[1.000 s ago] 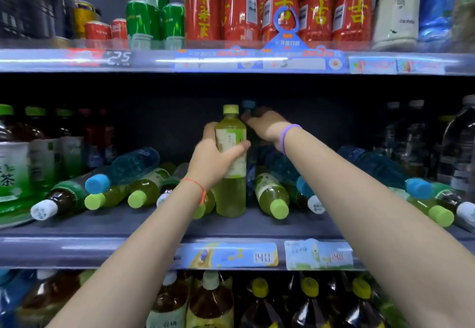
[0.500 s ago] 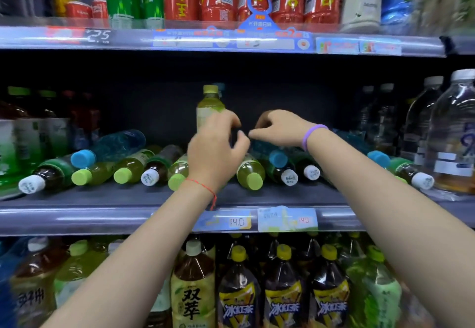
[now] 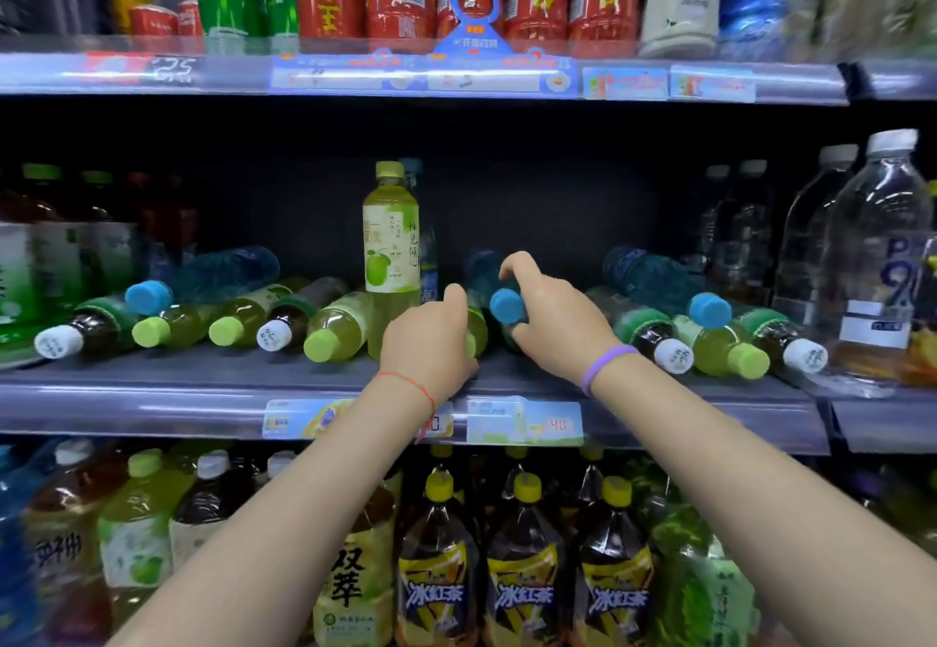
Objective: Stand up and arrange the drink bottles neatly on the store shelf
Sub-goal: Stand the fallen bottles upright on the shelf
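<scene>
Now that my left hand point(image 3: 428, 342) has let go of the green bottle point(image 3: 391, 251), upright mid-shelf point(image 3: 203, 367), it curls on a lying green-capped one, seemingly gripping, while my right hand point(image 3: 550, 314) pinches the blue cap point(image 3: 505, 305) of a toppled bottle, next to stand.

Head view, close, facing shelf point(image 3: 203, 372)

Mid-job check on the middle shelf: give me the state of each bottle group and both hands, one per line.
upright green tea bottle: standing, capped, no hand on it.
blue-capped bottle: lying down, right hand on its neck.
bottles left of centre: lying on their sides, caps forward.
bottles right of centre: lying on their sides, caps forward.
large clear bottles: standing.
left hand: closing on a lying green bottle.
right hand: fingers around the blue-capped bottle.
</scene>
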Available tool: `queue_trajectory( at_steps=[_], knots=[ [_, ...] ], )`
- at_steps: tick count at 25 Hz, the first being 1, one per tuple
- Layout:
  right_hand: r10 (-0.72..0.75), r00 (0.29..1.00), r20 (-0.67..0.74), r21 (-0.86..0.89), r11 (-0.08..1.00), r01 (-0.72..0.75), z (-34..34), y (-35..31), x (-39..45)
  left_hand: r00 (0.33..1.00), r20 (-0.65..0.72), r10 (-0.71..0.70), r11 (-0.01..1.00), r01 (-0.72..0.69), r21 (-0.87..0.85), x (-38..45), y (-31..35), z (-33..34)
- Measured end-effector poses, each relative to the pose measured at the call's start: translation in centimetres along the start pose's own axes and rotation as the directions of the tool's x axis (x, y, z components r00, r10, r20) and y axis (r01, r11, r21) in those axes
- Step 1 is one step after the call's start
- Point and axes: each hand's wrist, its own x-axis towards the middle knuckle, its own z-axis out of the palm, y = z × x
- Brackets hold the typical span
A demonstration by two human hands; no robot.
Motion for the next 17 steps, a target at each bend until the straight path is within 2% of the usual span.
queue_trajectory(
  at_steps=[3, 5, 7, 8, 11, 14, 17],
  knots=[
    [-0.057, 0.997, -0.042, 0.003, 0.998, 0.058, 0.7, 0.7, 0.4, 0.998, -0.047, -0.033, 0.992, 0.027, -0.127, -0.2, -0.2, 0.5],
    [-0.086, 0.994, -0.071, -0.004, 0.996, 0.086, 1.2, 1.2, 0.9, 0.990, -0.135, -0.042, 0.973, 0.010, -0.230, -0.5, -0.4, 0.9],
    [-0.062, 0.991, -0.123, 0.072, 0.995, 0.071, 1.3, 1.8, 1.5, 0.969, -0.240, -0.054, 0.938, -0.033, -0.344, -0.8, -0.7, 1.1],
    [-0.026, 0.988, -0.153, 0.163, 0.985, 0.051, 1.2, 2.1, 1.8, 0.956, -0.284, -0.068, 0.916, -0.053, -0.397, -0.8, -0.8, 1.0],
    [0.151, 0.968, -0.198, 0.527, 0.849, -0.024, 0.4, 2.5, 2.9, 0.907, -0.408, -0.105, 0.849, -0.132, -0.512, 0.4, -1.1, -0.1],
    [0.277, 0.946, -0.170, 0.650, 0.753, -0.104, -0.7, 2.5, 4.6, 0.822, -0.561, -0.097, 0.832, -0.242, -0.499, 2.8, -1.2, -2.1],
    [0.340, 0.935, -0.100, 0.762, 0.630, -0.148, -0.7, 2.4, 6.8, 0.796, -0.592, -0.127, 0.873, -0.193, -0.447, 5.5, -1.6, -4.2]
  ],
)
